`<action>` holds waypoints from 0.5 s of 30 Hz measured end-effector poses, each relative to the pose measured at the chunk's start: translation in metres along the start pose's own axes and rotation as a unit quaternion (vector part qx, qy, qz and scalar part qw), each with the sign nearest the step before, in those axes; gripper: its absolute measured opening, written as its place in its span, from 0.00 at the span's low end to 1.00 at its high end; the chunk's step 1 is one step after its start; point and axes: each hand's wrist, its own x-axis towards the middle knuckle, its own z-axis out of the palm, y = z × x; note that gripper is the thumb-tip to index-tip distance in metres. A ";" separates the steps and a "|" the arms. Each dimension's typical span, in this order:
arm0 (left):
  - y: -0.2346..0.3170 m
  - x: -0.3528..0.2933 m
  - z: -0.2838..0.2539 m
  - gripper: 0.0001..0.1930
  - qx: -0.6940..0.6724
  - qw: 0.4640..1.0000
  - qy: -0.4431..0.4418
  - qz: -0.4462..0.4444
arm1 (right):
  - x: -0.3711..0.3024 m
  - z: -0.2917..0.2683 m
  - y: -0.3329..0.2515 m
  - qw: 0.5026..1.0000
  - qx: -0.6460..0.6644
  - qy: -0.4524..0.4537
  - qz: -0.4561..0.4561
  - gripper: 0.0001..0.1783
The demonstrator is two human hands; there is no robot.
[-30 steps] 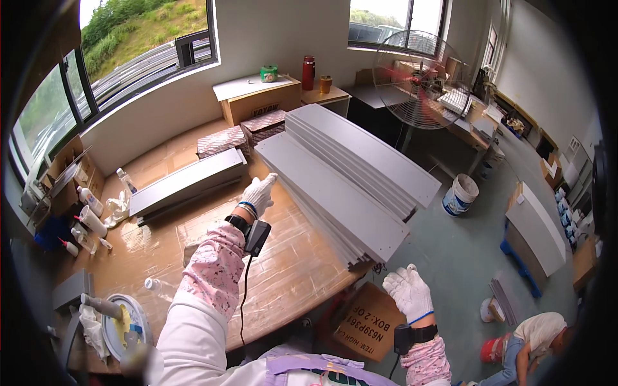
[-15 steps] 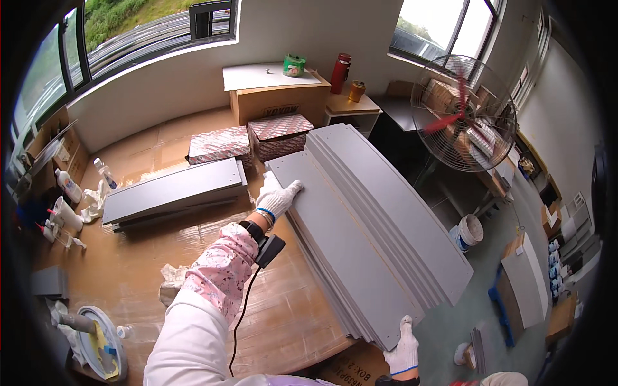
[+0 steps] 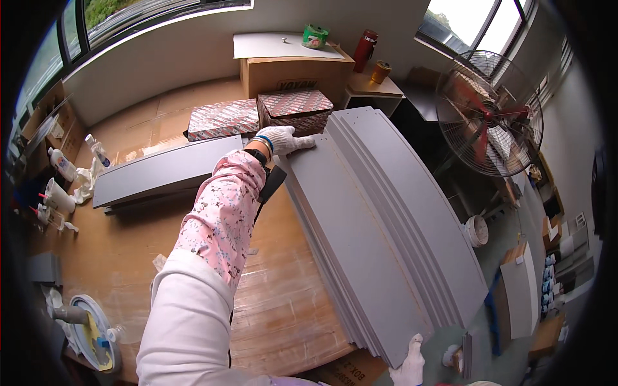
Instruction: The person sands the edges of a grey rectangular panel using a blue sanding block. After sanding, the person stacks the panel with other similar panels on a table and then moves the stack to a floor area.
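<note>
Long flat grey panels lie in two stacks side by side, slanting from the far middle to the near right. My left hand (image 3: 283, 140), in a white knit glove, is closed at the far left corner of the top grey panel (image 3: 351, 231) of the left stack, one digit stretched across its face. At that panel's near end, my right hand (image 3: 409, 368), also gloved, grips the edge with the thumb up; its other fingers are mostly hidden. The neighbouring stack of grey panels (image 3: 412, 193) touches this one on the right.
A shorter grey panel stack (image 3: 167, 168) lies left on the brown-covered table (image 3: 283, 321). Patterned boxes (image 3: 222, 119) and a carton (image 3: 290, 74) stand behind. A caged fan (image 3: 489, 114) is at the far right. Bottles (image 3: 62, 164) and a round tub (image 3: 96, 331) sit at the left.
My left hand has slid away from me along the panel's left edge to its far corner. My right hand stays at the near end. The whole view has shifted slightly.
</note>
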 end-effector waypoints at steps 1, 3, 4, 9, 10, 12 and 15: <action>-0.005 0.008 -0.001 0.50 -0.007 0.998 -0.061 -0.008 | -0.001 0.004 -0.003 0.999 0.034 -0.005 0.008 0.35; 0.020 0.001 -0.017 0.54 -0.033 0.988 -0.143 -0.055 | -0.005 0.007 -0.006 0.994 0.105 -0.004 0.022 0.35; 0.011 0.013 -0.008 0.54 -0.056 0.988 -0.135 -0.045 | -0.004 0.005 -0.005 0.996 0.089 -0.010 0.016 0.34; 0.016 0.010 -0.005 0.52 -0.207 0.963 -0.159 -0.067 | 0.009 -0.009 0.016 0.994 0.102 -0.031 0.013 0.35; -0.009 0.022 0.003 0.48 -0.229 0.954 -0.184 -0.062 | 0.013 -0.009 0.017 0.991 0.129 -0.041 0.019 0.35; 0.006 0.018 0.004 0.47 -0.235 0.951 -0.187 -0.067 | 0.015 -0.013 0.024 0.980 0.195 -0.020 0.040 0.36; 0.028 -0.011 -0.016 0.46 -0.218 0.947 -0.218 -0.090 | 0.008 -0.029 0.045 0.799 -0.474 0.048 -0.366 0.47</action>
